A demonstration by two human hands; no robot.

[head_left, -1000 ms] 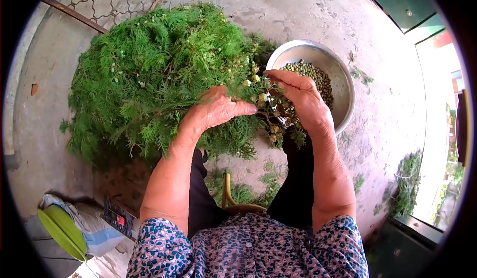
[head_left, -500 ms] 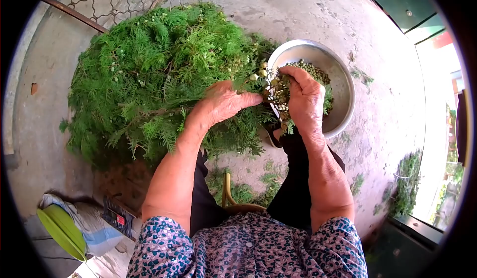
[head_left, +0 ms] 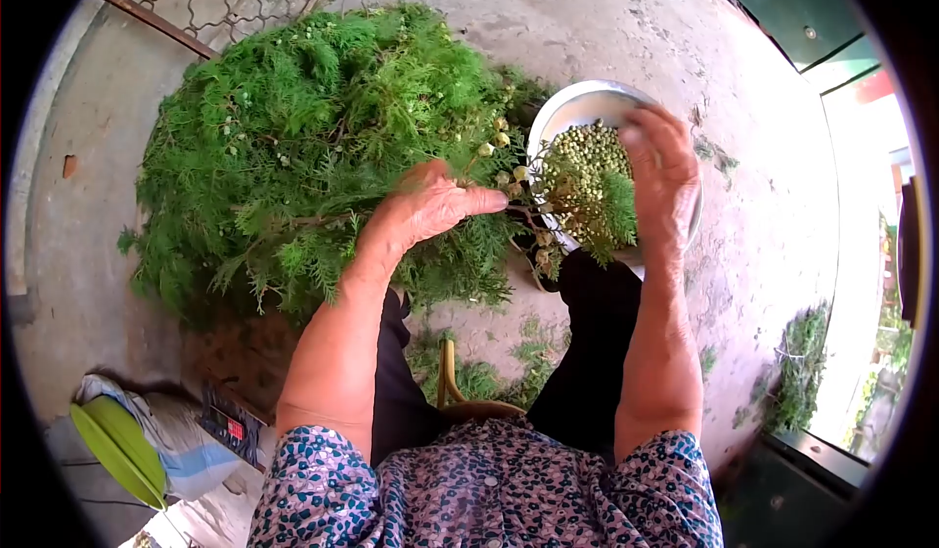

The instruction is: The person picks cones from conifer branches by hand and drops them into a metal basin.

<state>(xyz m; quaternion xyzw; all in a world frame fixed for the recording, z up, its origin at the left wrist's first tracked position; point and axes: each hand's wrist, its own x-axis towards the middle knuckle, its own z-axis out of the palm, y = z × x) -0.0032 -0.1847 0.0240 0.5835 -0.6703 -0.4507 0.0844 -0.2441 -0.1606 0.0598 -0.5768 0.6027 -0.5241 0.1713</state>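
My left hand [head_left: 430,207] is closed round the stem of a leafy branch [head_left: 587,201], thumb pointing right. The branch's tip, with green sprays and pale round cones [head_left: 516,181], reaches over the left rim of a metal basin [head_left: 571,97]. Small green cones [head_left: 592,142] lie in the basin. Over the basin's right side is my right hand [head_left: 665,161], fingers bent and slightly blurred; whether it holds something small is hidden. A big heap of green branches [head_left: 293,137] lies left of the basin, beneath and beyond my left hand.
Scattered green bits lie on the concrete floor [head_left: 587,20]. A wire mesh frame [head_left: 196,0] is at the top left. At the lower left are a green round object [head_left: 119,455] and a sack [head_left: 196,450]. Dark green panels [head_left: 792,10] stand at the upper right.
My right hand has moved from the branch tip rightward over the basin, uncovering the green sprays and the cones in the basin. My left hand keeps its grip and has barely shifted.
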